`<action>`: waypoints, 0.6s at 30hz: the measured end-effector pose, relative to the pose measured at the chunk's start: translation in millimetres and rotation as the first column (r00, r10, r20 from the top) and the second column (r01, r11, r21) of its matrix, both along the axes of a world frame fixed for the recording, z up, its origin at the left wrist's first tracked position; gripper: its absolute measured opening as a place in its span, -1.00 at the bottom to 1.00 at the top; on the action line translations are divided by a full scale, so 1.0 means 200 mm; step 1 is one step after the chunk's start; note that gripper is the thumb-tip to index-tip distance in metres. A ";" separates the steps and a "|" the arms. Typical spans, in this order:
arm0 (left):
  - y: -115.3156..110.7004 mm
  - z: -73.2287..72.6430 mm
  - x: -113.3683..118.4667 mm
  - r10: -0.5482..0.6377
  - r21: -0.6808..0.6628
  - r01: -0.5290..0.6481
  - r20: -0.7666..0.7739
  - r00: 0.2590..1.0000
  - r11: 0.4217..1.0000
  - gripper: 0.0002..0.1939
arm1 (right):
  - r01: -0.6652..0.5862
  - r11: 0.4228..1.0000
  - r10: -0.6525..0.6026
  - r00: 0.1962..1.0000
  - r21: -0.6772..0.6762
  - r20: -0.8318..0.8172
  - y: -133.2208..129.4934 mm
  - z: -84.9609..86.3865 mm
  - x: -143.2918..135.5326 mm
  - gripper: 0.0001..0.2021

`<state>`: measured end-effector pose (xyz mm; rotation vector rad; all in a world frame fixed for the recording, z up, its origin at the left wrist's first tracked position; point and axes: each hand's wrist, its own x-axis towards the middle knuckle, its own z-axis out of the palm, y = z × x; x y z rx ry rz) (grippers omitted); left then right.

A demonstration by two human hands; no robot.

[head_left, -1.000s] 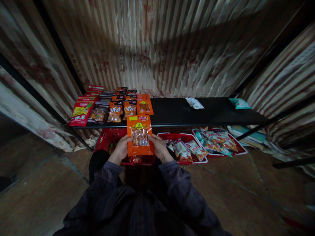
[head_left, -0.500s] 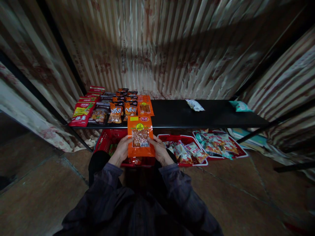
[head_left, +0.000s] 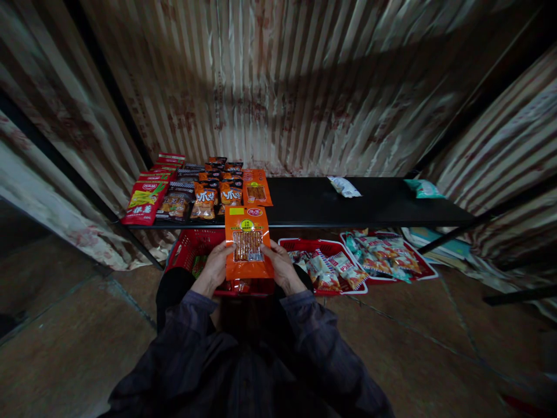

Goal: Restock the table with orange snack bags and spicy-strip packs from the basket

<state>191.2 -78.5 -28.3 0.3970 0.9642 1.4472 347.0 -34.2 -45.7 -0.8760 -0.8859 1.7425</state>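
Note:
An orange snack packet (head_left: 248, 270) with a clear window showing brown sticks is held upright in front of me, over a red basket. My left hand (head_left: 214, 264) grips its left edge, thumb on the front. On the opposite edge my right hand (head_left: 281, 264) is closed in the same way; the fingers behind the packet are hidden. Just beyond, a similar orange packet (head_left: 256, 188) lies on the black shelf (head_left: 304, 203). Left of it are several small orange-and-black snack bags (head_left: 204, 202), dark snack bags (head_left: 174, 202) and red snack bags (head_left: 145, 200).
A white bag (head_left: 344, 186) and a teal bag (head_left: 423, 188) lie farther right on the shelf. Beneath its front edge stand a red basket (head_left: 185, 244) near my knees and two more baskets (head_left: 365, 284) (head_left: 429, 276) filled with snack bags. Black posts and striped curtains surround the shelf.
Almost nothing differs. Both hands keep hold of the orange packet in nearly the same place, and the view has shifted very slightly.

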 end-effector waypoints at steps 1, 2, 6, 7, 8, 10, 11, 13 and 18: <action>0.00 0.00 0.00 -0.002 0.004 0.002 0.007 1.000 1.000 -0.78 | -0.004 1.000 0.004 1.000 0.006 0.012 0.00 -0.01 0.00 -0.64; 0.00 0.01 0.00 -0.002 0.006 0.002 0.011 1.000 1.000 -0.77 | -0.001 1.000 0.001 1.000 0.021 0.025 0.00 -0.01 0.00 -0.63; -0.01 0.03 0.01 0.017 0.023 -0.017 -0.015 1.000 1.000 -0.74 | 0.127 0.969 -0.163 0.973 0.210 0.165 0.03 -0.06 -0.02 -0.46; -0.01 0.04 0.02 0.013 0.035 -0.013 -0.024 1.000 0.999 -0.73 | 0.159 0.949 -0.223 0.949 0.273 0.223 0.04 -0.07 -0.02 -0.42; -0.02 0.04 0.03 0.004 0.046 -0.003 -0.032 0.999 0.999 -0.70 | 0.171 0.926 -0.273 0.918 0.335 0.287 0.05 -0.09 -0.02 -0.40; -0.02 0.05 0.05 -0.021 0.066 0.024 -0.047 0.999 0.998 -0.66 | 0.142 0.881 -0.349 0.840 0.451 0.416 0.06 -0.13 -0.02 -0.45; -0.02 0.05 0.06 -0.028 0.078 0.032 -0.058 0.998 0.996 -0.65 | 0.116 0.857 -0.383 0.795 0.502 0.470 0.07 -0.14 -0.02 -0.49; -0.02 0.06 0.08 -0.025 0.106 0.034 -0.087 0.996 0.994 -0.64 | 0.057 0.821 -0.426 0.725 0.569 0.542 0.06 -0.15 -0.03 -0.56; -0.02 0.06 0.14 -0.008 0.118 0.035 -0.219 0.976 0.992 -0.61 | 0.008 0.882 -0.301 0.779 0.471 0.550 -0.01 -0.13 -0.10 -0.49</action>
